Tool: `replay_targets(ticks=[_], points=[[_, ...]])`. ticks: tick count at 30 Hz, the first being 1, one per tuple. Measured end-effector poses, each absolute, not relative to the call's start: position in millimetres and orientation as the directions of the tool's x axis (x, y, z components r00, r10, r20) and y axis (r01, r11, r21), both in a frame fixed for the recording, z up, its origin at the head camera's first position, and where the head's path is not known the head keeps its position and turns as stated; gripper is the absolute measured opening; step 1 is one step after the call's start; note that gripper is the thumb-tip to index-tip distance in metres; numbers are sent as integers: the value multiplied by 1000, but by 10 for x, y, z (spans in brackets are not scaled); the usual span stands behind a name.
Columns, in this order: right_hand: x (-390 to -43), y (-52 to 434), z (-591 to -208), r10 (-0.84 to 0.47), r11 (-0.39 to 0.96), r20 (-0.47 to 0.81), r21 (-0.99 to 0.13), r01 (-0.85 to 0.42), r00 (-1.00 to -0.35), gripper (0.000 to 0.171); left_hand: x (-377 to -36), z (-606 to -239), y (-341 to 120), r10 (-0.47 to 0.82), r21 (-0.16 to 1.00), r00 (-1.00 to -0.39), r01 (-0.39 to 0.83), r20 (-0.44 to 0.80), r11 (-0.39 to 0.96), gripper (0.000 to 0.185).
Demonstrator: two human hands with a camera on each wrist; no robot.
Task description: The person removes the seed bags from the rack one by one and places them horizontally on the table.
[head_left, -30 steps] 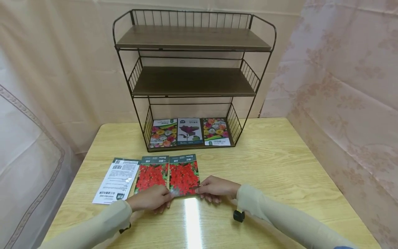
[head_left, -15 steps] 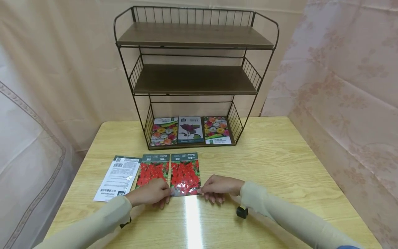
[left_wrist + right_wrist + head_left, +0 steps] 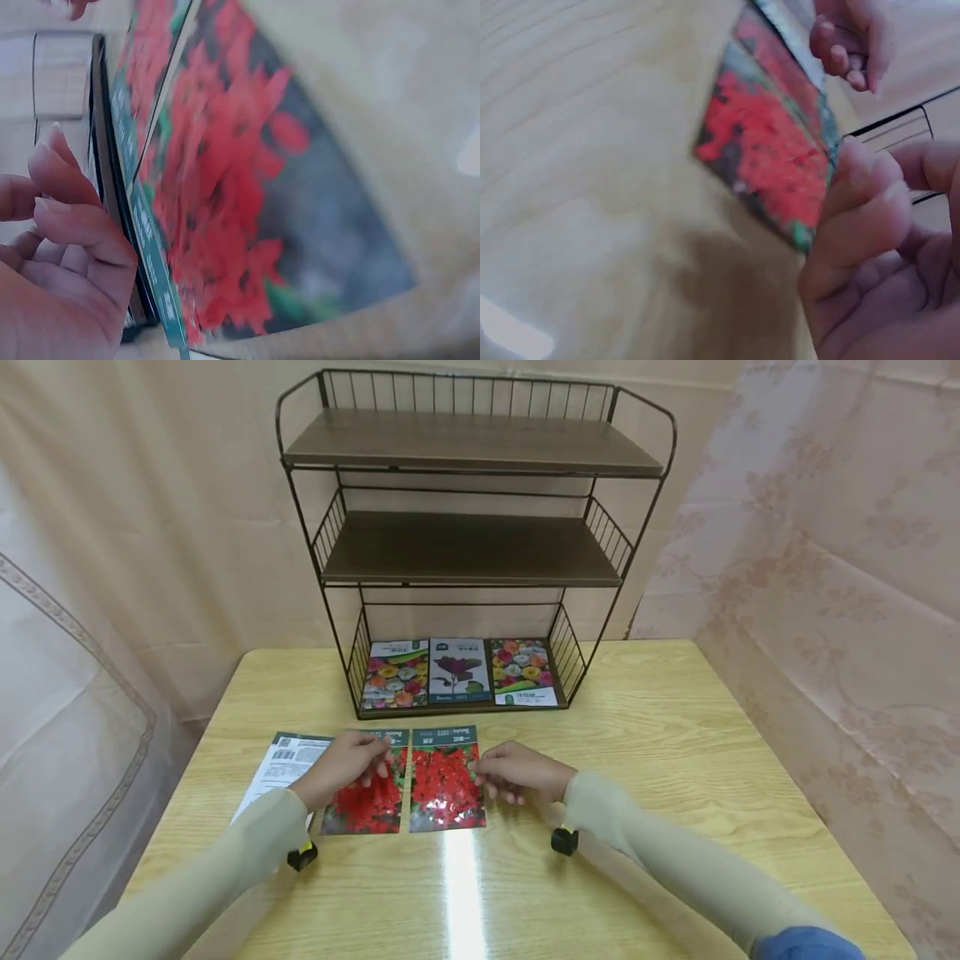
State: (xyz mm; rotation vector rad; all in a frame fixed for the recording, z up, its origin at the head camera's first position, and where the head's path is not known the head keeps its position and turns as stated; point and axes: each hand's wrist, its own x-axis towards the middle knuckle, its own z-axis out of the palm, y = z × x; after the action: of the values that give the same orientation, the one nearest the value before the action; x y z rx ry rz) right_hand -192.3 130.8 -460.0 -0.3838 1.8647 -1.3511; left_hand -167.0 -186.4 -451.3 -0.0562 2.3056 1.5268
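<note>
Two red-flower seed packets lie flat side by side on the wooden table [image 3: 675, 760]. My left hand [image 3: 348, 764] hovers over the top of the left red packet [image 3: 367, 802], fingers loosely curled and holding nothing; the left wrist view shows those fingers [image 3: 75, 225] beside the packet's green top edge [image 3: 240, 210]. My right hand [image 3: 517, 772] sits at the right edge of the right red packet [image 3: 446, 785], its fingertips [image 3: 855, 217] close to that packet's corner [image 3: 769, 150], with nothing in its grasp.
A white packet [image 3: 281, 764], back side up, lies left of the red ones, partly under my left forearm. Behind them stands a black wire rack [image 3: 465, 547] with two bare wooden shelves; three flower packets [image 3: 458, 671] lie on its bottom level. Curtains hang all around.
Both hands have let go of the right red packet's near corners and moved away from me, up along the packets. The packet now lies flat.
</note>
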Motion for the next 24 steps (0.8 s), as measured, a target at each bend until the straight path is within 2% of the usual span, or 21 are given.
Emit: replay_targets(ticks=[7, 20, 24], points=[[-2208, 980, -4516, -527, 268, -420, -907, 324, -739, 38, -1921, -4471, -2058, 124, 891, -933, -276, -339, 360, 43], [-2598, 531, -4436, -438, 258, -485, -875, 410, -757, 47, -2220, -4431, -2193, 119, 900, -930, -294, -346, 321, 42], [-2699, 415, -4461, -429, 149, -532, -839, 524, -730, 40, -2260, -4455, -2225, 95, 896, -933, -301, -348, 327, 44]])
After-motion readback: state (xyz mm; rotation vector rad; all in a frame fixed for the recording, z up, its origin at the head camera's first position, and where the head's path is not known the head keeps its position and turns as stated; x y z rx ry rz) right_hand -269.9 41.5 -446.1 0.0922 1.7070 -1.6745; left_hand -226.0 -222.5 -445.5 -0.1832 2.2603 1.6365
